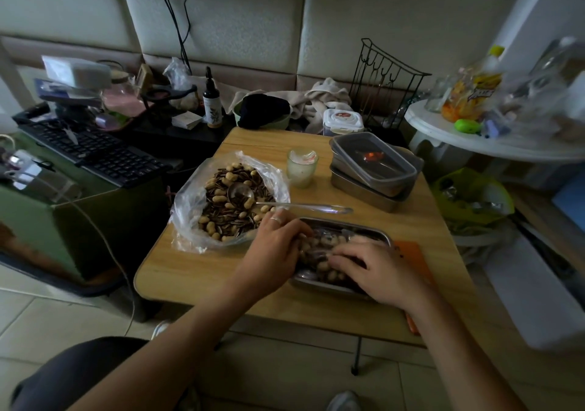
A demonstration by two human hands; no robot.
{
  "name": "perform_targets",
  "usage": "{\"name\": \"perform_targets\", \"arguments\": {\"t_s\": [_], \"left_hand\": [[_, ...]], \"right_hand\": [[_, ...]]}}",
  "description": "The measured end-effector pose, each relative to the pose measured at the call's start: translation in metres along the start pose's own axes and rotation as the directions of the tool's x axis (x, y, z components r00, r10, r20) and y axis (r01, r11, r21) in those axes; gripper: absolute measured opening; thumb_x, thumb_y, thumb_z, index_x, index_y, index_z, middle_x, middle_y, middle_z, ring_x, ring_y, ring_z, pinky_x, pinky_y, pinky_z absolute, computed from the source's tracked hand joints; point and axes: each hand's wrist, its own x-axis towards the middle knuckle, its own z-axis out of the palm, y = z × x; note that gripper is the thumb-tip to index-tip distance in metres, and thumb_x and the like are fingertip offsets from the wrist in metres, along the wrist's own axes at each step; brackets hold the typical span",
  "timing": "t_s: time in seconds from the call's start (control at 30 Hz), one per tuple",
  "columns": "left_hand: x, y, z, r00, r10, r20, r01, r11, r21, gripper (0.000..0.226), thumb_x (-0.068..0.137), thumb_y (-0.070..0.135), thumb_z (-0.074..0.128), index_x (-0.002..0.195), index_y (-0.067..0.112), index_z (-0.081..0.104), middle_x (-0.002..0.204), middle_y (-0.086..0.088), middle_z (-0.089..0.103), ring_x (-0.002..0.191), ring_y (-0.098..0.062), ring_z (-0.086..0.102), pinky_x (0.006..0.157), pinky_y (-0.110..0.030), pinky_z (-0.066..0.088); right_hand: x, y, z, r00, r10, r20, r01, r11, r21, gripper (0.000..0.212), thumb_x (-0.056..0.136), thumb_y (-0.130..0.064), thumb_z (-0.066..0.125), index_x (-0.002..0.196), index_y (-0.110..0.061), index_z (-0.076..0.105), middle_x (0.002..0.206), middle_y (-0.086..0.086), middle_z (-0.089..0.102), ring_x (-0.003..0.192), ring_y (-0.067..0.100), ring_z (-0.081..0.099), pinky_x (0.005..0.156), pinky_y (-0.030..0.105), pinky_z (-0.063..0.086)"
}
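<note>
A cloudy glass (302,170) stands beside stacked lidded containers (373,170) on the desk (196,271). A black keyboard (95,154) lies off left.

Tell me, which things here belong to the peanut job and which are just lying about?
In use: left hand, right hand, steel tray, peanuts in it, bag of peanuts and sunflower seeds, metal spoon.
Lying about: glass cup, stacked lidded containers, keyboard, dropper bottle, wire rack.

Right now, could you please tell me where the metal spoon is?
In the head view, the spoon lies mid-table: its bowl rests in the plastic bag of peanuts and seeds on the left, its handle reaching right, just behind the metal tray.
</note>
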Motion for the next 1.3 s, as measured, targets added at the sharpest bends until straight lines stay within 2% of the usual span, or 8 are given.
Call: {"name": "perform_targets", "arguments": {"t_s": [0.23,0.37,0.5,0.7,0.83,0.97,1.07,1.3], "left_hand": [[-0.006,0.003,0.007,0.997,-0.04,-0.059,0.04,0.999,-0.015,0.028,0.093,0.011,0.047,0.112,0.019,0.066,0.116,0.0,0.05,0.108,-0.013,0.042,0.094,-0.029,0.041],[-0.007,0.0,0.005,0.987,-0.1,-0.129,0.092,0.993,-0.071,0.017,0.101,0.011,0.051,0.111,0.017,0.063,0.115,0.002,0.046,0.1,-0.008,0.043,0.083,-0.02,0.041],[-0.006,-0.005,-0.001,0.988,-0.143,-0.063,0.136,0.985,-0.107,0.013,0.1,0.018,0.056,0.111,0.022,0.063,0.111,0.002,0.057,0.092,-0.012,0.06,0.078,-0.029,0.055],[-0.004,-0.004,-0.002,0.989,-0.144,-0.038,0.138,0.983,-0.124,0.01,0.101,0.017,0.056,0.11,0.02,0.061,0.088,0.012,0.062,0.07,0.003,0.06,0.061,-0.01,0.046],[-0.003,-0.003,-0.002,0.99,-0.144,-0.006,0.143,0.985,-0.1,0.009,0.104,0.019,0.052,0.11,0.021,0.059,0.08,0.015,0.06,0.07,0.004,0.061,0.058,-0.01,0.045],[-0.002,-0.002,-0.003,0.989,-0.143,0.027,0.144,0.986,-0.08,0.01,0.105,0.022,0.049,0.111,0.021,0.057,0.084,0.012,0.063,0.073,0.003,0.061,0.059,-0.012,0.047],[-0.001,-0.002,-0.003,0.99,-0.138,0.033,0.141,0.987,-0.074,0.009,0.105,0.022,0.048,0.108,0.022,0.057,0.088,0.009,0.065,0.076,-0.001,0.062,0.06,-0.014,0.047],[0.001,0.0,-0.002,0.989,-0.145,0.042,0.147,0.986,-0.072,0.009,0.104,0.019,0.05,0.105,0.021,0.059,0.09,0.009,0.065,0.079,-0.002,0.061,0.066,-0.013,0.047]], "right_hand": [[0.009,-0.016,0.022,0.994,0.018,-0.104,-0.004,0.991,0.137,0.013,0.101,-0.044,0.062,0.109,-0.038,0.053,0.113,-0.011,0.064,0.11,0.017,0.062,0.088,0.042,0.056],[0.007,-0.02,0.014,0.992,0.023,-0.127,-0.008,0.993,0.116,0.01,0.1,-0.04,0.065,0.098,-0.032,0.059,0.096,-0.013,0.068,0.083,0.005,0.067,0.066,0.022,0.052],[0.001,-0.02,0.001,0.985,0.138,-0.107,-0.135,0.99,0.041,0.023,0.099,-0.038,0.067,0.081,-0.025,0.063,0.074,-0.003,0.071,0.063,0.006,0.068,0.058,0.027,0.054],[-0.002,-0.016,-0.007,0.951,0.262,0.167,-0.249,0.964,-0.093,0.036,0.104,-0.039,0.06,0.075,-0.02,0.071,0.064,-0.008,0.06,0.057,0.007,0.056,0.046,0.015,0.033],[0.0,-0.024,0.004,0.945,0.227,0.236,-0.233,0.972,-0.002,0.042,0.108,-0.039,0.052,0.072,-0.019,0.062,0.062,-0.002,0.053,0.051,0.008,0.048,0.054,0.027,0.038],[-0.004,-0.023,-0.002,0.95,0.275,0.151,-0.276,0.961,-0.01,0.039,0.105,-0.049,0.053,0.085,-0.02,0.07,0.08,0.0,0.069,0.071,0.017,0.066,0.062,0.03,0.046],[-0.006,-0.022,-0.007,0.966,0.244,0.084,-0.248,0.968,0.046,0.032,0.104,-0.05,0.055,0.091,-0.025,0.071,0.089,-0.003,0.072,0.083,0.013,0.07,0.072,0.032,0.055],[0.01,-0.026,0.008,0.952,0.218,0.215,-0.22,0.975,-0.014,0.034,0.106,-0.039,0.055,0.094,-0.013,0.074,0.091,0.011,0.073,0.081,0.024,0.069,0.074,0.042,0.056]]}}
